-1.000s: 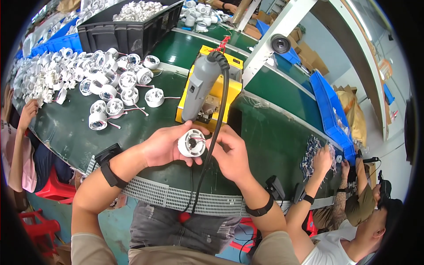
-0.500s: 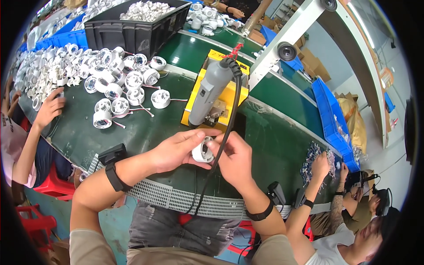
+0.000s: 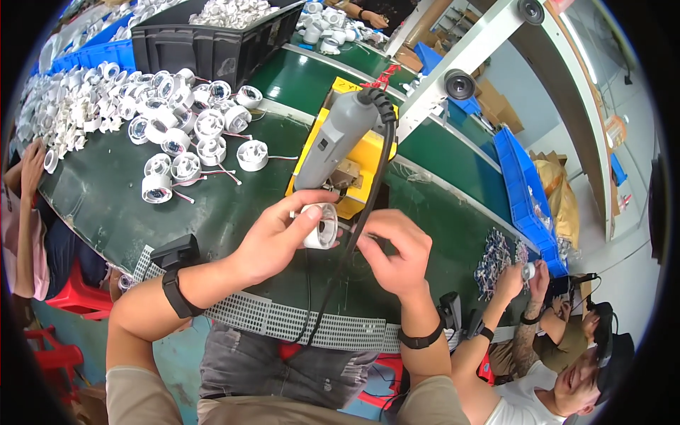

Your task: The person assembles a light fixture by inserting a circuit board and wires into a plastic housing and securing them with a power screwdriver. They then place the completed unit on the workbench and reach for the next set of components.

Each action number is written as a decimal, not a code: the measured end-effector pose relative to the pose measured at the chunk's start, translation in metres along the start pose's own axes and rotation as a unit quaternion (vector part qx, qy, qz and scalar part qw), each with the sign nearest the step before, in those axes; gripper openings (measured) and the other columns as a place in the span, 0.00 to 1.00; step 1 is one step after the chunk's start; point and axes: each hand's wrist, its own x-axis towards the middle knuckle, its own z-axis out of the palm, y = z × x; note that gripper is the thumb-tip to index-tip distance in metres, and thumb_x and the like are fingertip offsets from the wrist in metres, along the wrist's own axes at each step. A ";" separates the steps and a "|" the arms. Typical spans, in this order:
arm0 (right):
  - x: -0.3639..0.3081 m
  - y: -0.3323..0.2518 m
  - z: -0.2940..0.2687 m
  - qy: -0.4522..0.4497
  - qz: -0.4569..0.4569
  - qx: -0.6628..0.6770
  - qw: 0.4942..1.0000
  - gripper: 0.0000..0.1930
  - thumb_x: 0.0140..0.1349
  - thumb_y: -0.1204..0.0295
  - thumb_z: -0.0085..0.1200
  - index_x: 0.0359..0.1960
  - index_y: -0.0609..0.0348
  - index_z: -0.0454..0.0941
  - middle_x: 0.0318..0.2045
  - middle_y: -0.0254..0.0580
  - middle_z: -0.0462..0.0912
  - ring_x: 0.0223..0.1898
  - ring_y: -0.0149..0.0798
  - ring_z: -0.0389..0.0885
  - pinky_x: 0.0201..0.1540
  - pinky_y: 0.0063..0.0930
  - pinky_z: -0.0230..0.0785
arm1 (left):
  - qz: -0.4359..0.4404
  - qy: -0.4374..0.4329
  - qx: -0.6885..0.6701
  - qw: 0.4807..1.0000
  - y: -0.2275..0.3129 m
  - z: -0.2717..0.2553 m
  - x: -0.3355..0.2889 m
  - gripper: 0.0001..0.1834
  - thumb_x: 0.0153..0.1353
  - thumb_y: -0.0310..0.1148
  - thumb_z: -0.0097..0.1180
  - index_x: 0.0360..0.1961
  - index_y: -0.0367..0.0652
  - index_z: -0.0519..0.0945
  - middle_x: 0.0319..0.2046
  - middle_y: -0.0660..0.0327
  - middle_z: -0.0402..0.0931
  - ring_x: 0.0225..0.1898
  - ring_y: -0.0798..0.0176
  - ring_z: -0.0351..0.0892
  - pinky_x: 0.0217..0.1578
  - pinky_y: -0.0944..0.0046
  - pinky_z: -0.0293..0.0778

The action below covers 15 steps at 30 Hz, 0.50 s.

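Observation:
My left hand [image 3: 280, 234] is closed around a white round plastic housing [image 3: 322, 227], its hollow side with a dark inside turned toward the right. Just to the right of it is my right hand [image 3: 400, 251], fingers curled and tips pinched together behind a hanging black cable [image 3: 382, 152]. Whatever those fingertips hold, if anything, is too small to make out. Beyond both hands, a grey cylindrical power tool [image 3: 333, 138] leans over a yellow box-shaped device [image 3: 365, 173]; the cable runs from its top.
Several white housings with thin wires [image 3: 185, 168] lie at the left, beside a heap of white parts [image 3: 78, 106]. Behind them stands a black crate [image 3: 188, 53]. A blue tray [image 3: 524, 191] is at the right. Co-workers' hands [image 3: 520, 280] work at both sides.
My right hand has moved right, away from the housing. My left hand has lifted and turned the housing slightly. The left co-worker's hand has drawn back; the right co-worker now holds a white part.

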 end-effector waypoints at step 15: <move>-0.015 -0.018 0.021 -0.010 0.307 0.256 0.916 0.11 0.54 0.85 0.63 0.39 0.67 0.81 0.32 0.42 0.85 0.31 0.28 0.82 0.34 0.20 0.77 | 0.048 -0.116 0.044 0.991 -0.008 0.000 0.000 0.27 0.75 0.38 0.37 0.70 0.41 0.52 0.65 0.54 0.59 0.65 0.60 0.61 0.64 0.57 0.61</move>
